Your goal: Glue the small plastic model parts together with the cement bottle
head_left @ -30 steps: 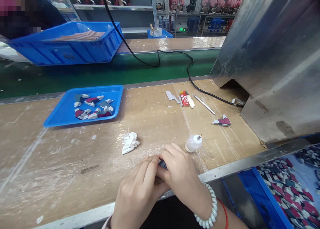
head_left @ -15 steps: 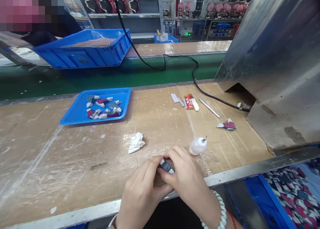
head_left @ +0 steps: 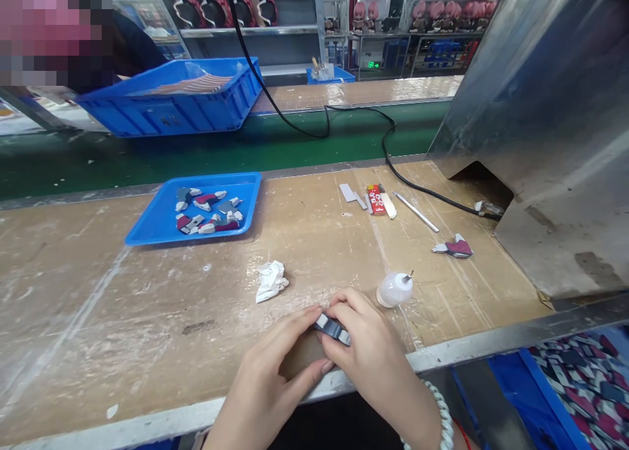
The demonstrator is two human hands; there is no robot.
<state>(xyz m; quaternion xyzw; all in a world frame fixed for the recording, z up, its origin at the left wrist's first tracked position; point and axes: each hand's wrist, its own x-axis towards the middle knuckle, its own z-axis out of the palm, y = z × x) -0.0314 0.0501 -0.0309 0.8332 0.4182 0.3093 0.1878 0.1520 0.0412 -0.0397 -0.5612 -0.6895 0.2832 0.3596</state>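
Note:
A small dark grey and white moulded part (head_left: 332,328) is pinched between the thumb and fingers of my right hand (head_left: 366,348), just above the table's front edge. My left hand (head_left: 275,365) is beside it, thumb and fingers apart in a wide curve. Its fingertips reach the part's left end; whether they touch it I cannot tell. Right of my hands stands a clear squeeze bottle (head_left: 394,289) with a thin metal tip. A crumpled white tissue (head_left: 271,281) lies beyond my left hand. Farther right lies a maroon, grey and white part (head_left: 457,246).
A blue tray (head_left: 147,230) with several similar parts sits at the back left. A red packet (head_left: 376,200), a silver rod (head_left: 417,213) and a black cable (head_left: 427,194) lie at the back right, near a metal housing (head_left: 550,175). A blue bin (head_left: 540,391) of parts stands lower right.
My left thumb has moved away from the part, and the left hand has opened. More of the part shows in my right hand. The whole view has shifted slightly.

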